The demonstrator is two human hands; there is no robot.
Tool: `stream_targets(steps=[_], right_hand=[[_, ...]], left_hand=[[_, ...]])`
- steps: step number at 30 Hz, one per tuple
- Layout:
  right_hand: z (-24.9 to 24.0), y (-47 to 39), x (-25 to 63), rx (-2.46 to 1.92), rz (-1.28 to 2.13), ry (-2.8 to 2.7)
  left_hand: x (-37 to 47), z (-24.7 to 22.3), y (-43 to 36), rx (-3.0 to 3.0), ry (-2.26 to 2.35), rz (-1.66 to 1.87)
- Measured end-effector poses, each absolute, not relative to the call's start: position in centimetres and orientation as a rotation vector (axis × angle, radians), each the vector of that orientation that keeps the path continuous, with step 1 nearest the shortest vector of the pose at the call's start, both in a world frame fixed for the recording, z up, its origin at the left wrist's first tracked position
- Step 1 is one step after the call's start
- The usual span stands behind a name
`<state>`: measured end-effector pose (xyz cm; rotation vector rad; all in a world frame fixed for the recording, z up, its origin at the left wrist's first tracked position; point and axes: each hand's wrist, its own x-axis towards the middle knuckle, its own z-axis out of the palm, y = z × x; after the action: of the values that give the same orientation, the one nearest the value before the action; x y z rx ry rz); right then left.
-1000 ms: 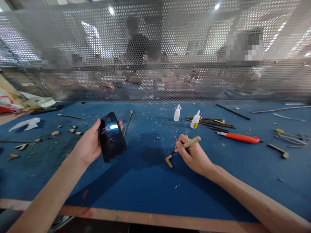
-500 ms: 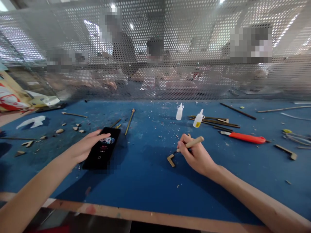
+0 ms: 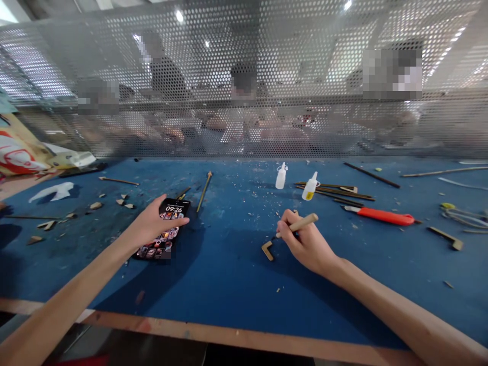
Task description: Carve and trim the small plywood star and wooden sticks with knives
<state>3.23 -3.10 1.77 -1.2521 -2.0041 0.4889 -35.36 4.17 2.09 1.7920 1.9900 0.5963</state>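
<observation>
My left hand point(image 3: 152, 223) grips a black smartphone point(image 3: 162, 251) by its left side, with the thumb stretched over the lit screen, which reads 09:26. Between the curled fingers of my right hand point(image 3: 305, 241) is a pale wooden-handled tool point(image 3: 305, 222); its thin dark tip points down to the left. Just beside that tip, on the blue table, lies a small L-shaped wooden piece point(image 3: 267, 250). I cannot make out what kind of tip the tool has.
Two small glue bottles point(image 3: 281, 178) stand behind my right hand near dark sticks point(image 3: 339, 191). A red-handled knife point(image 3: 385, 215) and another L-shaped piece point(image 3: 446, 238) lie right. Wood scraps point(image 3: 48, 224) lie left. A perforated metal screen point(image 3: 244, 127) rises behind, people beyond it.
The phone screen has gone from a dark display to a bright one with the time and pictures. My left hand has shifted right over the phone. My right hand stays almost still.
</observation>
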Motion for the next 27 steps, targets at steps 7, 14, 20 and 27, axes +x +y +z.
stream_targets(steps=[7,14,20,27], right_hand=[[2.0,-3.1,3.5,-1.254,0.514,-1.978],[1.9,-3.3,3.5,-1.241,0.506,-1.993],[1.8,-3.4,3.5,-1.223,0.515,-1.993],[1.9,-3.4,3.4,-1.224,0.504,-1.985]], left_hand=[[-34.7,1.5,4.2,1.991,2.085,0.336],[-34.3,1.2,3.5,2.082,2.161,0.202],[-33.2,1.4,3.2,2.127,2.242,0.126],[-32.5,1.7,3.1,2.286,2.256,0.091]])
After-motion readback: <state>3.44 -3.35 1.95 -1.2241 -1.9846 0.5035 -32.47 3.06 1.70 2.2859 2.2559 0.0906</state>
